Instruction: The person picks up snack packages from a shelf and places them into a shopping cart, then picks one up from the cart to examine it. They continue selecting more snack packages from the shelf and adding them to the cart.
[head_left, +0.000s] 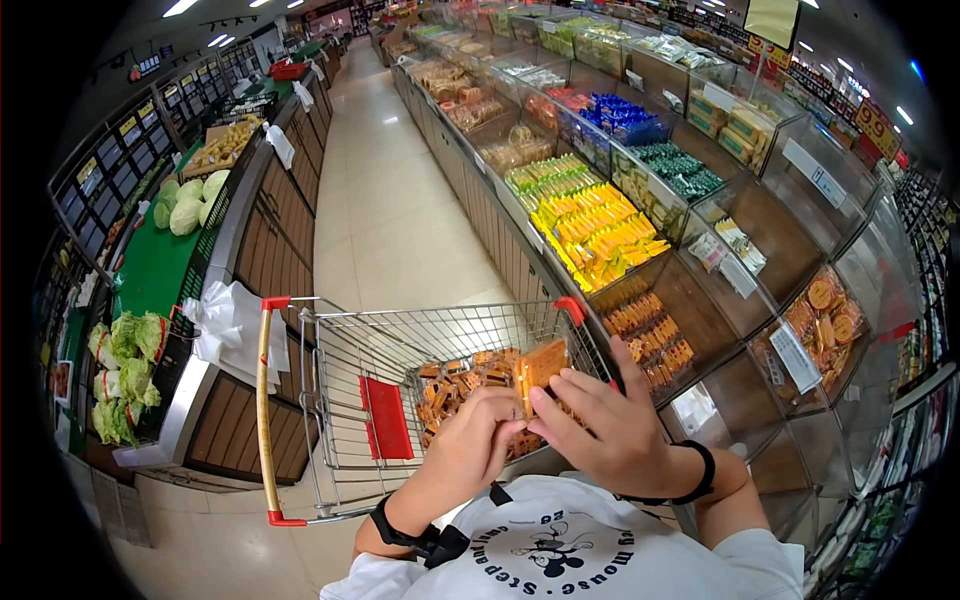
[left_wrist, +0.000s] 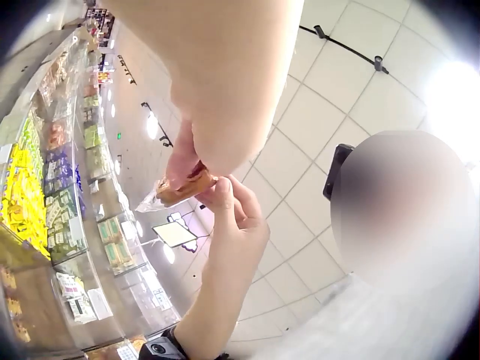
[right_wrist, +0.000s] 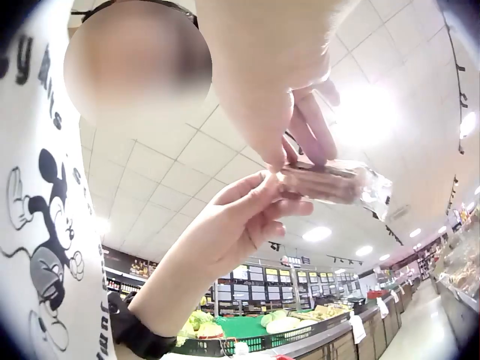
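An orange-brown snack in a clear wrapper (head_left: 541,370) is held up between both hands above a shopping cart. My left hand (head_left: 474,440) pinches its near lower end between thumb and fingers. On its right side, my right hand (head_left: 610,425) grips it with thumb and fingertips, the index finger raised away. In the right wrist view the packet (right_wrist: 322,182) lies sideways, its loose clear wrapper end pointing away from the left hand (right_wrist: 232,225). The left wrist view shows the packet (left_wrist: 184,187) with the right hand (left_wrist: 236,244) at one end.
The metal cart (head_left: 340,400) holds many small brown packets (head_left: 450,395). To the right run clear-walled snack bins with yellow packets (head_left: 600,235) and brown packets (head_left: 650,340). At left stands a produce counter with cabbages (head_left: 187,212) and lettuce (head_left: 125,375). An aisle (head_left: 385,190) runs ahead.
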